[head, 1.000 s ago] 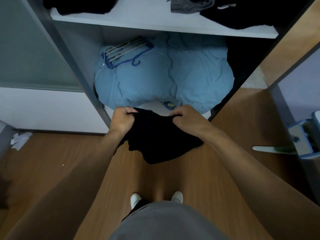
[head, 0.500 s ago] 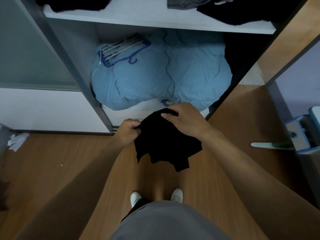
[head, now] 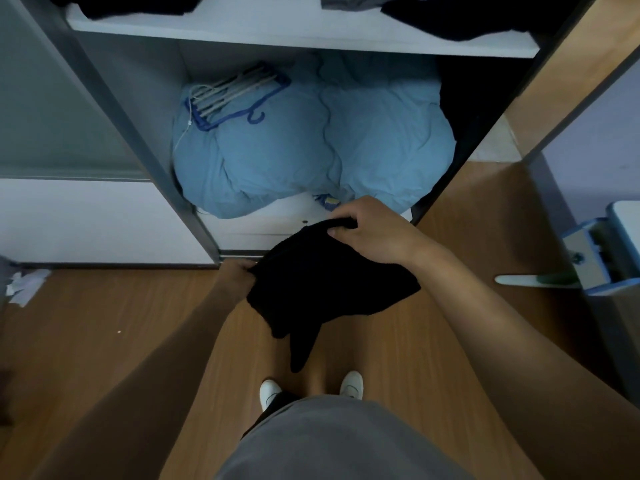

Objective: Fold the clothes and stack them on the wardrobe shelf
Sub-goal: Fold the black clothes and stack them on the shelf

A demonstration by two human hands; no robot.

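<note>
- Black garment (head: 322, 282): held in the air between both hands, in front of the open wardrobe and above the wooden floor (head: 104, 341). It is bunched and partly folded, and a narrow tail of cloth hangs down towards the person's legs. It is not on any shelf.
- Left hand (head: 239, 275): at the garment's left edge, fingers curled into the cloth and gripping it. The fingertips are hidden by the fabric.
- Right hand (head: 370, 230): at the garment's upper edge, higher and further forward than the left. Its fingers are bent over the fold and the thumb is set against it, pinching the cloth.
- Wardrobe shelf (head: 277, 32): white board at the top of the view. It bears dark clothes (head: 131, 5) at the left, a grey item (head: 349, 0) near the middle and a further dark pile (head: 467, 19) at the right. None of these heaps looks neatly folded.
- Lower compartment: filled by light blue bedding (head: 311, 150), with a bundle of hangers (head: 232, 95) lying on its upper left.
- Floor: crumpled white paper (head: 26, 285) lies at the far left by the wardrobe base.
- The person wears white shoes (head: 270, 389).
</note>
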